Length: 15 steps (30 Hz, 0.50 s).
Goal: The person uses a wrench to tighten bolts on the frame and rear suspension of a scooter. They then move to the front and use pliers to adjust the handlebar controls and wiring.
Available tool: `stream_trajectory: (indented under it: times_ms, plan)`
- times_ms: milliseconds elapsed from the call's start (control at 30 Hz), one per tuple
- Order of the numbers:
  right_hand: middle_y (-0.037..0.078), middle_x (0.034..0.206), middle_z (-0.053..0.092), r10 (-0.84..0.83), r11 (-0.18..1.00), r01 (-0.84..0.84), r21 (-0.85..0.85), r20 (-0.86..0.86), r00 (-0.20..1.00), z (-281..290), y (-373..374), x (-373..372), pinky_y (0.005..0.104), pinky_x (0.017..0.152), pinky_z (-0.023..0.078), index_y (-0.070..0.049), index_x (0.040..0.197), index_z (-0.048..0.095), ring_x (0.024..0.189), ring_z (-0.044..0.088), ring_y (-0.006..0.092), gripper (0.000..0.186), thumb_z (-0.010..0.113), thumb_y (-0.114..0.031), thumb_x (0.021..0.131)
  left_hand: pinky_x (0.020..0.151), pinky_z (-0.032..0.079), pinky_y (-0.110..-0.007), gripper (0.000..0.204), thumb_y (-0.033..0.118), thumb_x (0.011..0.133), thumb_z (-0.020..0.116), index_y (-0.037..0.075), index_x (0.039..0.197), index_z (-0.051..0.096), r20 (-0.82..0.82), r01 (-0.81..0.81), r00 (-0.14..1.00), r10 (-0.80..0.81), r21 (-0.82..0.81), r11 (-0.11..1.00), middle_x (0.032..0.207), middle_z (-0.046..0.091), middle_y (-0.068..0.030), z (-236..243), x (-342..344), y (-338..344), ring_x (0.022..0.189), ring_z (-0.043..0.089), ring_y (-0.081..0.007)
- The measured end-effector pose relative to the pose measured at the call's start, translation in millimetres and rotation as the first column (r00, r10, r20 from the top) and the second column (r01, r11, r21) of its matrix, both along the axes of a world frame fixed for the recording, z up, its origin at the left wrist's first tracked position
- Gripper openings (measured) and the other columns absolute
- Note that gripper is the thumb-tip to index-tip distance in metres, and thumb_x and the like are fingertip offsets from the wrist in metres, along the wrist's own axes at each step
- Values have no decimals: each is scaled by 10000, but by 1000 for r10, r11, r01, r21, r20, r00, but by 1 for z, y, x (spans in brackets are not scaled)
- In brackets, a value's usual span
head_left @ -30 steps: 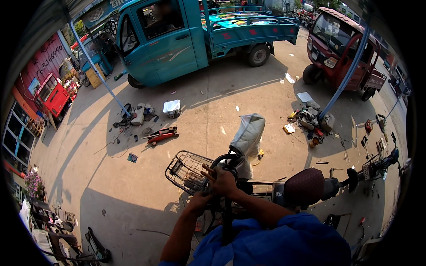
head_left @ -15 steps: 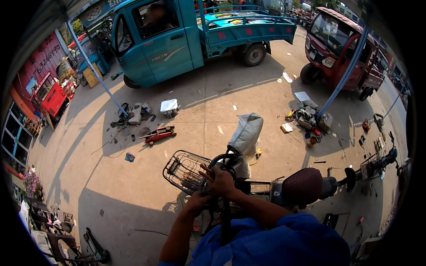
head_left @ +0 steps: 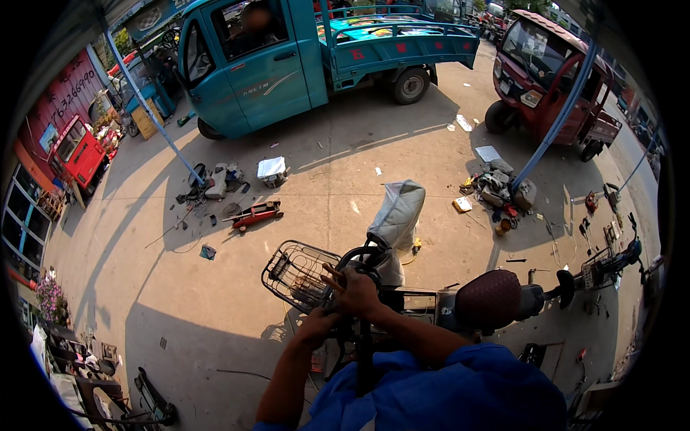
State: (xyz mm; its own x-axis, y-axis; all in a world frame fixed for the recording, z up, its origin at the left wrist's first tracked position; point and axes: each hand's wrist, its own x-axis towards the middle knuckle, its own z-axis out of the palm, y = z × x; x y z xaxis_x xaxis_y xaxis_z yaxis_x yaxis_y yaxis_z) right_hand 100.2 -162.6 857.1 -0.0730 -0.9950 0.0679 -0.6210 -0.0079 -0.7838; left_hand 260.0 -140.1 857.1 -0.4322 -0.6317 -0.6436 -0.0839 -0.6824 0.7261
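Observation:
An electric scooter stands crosswise before me, with its black wire basket (head_left: 296,276) on the left and its dark red seat (head_left: 489,302) on the right. At the handlebar, my right hand (head_left: 359,294) is closed round a pair of pliers (head_left: 331,276); their two tan handles stick out toward the basket, and the jaws are hidden. Just nearer and to the left, my left hand (head_left: 318,327) is curled against the dark handlebar parts. What its fingers hold is hidden. A pale grey cover (head_left: 397,213) wraps the far handlebar end.
A red floor jack (head_left: 257,215) lies beyond the basket. Piles of parts surround two blue posts (head_left: 557,118). A teal cargo tricycle (head_left: 262,79) and a dark red one (head_left: 546,79) stand farther off. Another bike (head_left: 611,262) is at right.
The view has shifted very slightly. Both hands keep their places at the handlebar, and the pliers are still in my right hand.

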Motion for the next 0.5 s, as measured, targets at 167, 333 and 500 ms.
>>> stream_trajectory:
  times_ms: [167,333,500]
  plan:
    - [188,715,635,-2,1000,2,-16,-11,1000,3,0,1,446,582,505,-13,942,551,682,657,366,311,717,-203,759,680,521,-309,273,226,848,701,25,1026,651,-17,26,999,-27,-41,999,911,660,-58,-11,6,-1,784,632,-154]
    - [233,780,652,9,998,-9,58,-3,1000,12,0,0,494,642,516,-4,930,572,745,654,416,257,666,-131,729,708,516,-325,317,230,866,654,-14,1069,653,81,17,997,-12,-62,998,936,678,-92,-3,1,1,809,649,-172]
    - [229,777,653,-6,998,6,62,6,1000,13,0,2,491,637,517,-6,932,574,744,656,415,259,671,-128,725,690,531,-318,287,227,855,698,35,1062,644,-13,29,1000,-29,12,1000,914,656,-49,-11,7,-1,797,637,-157]
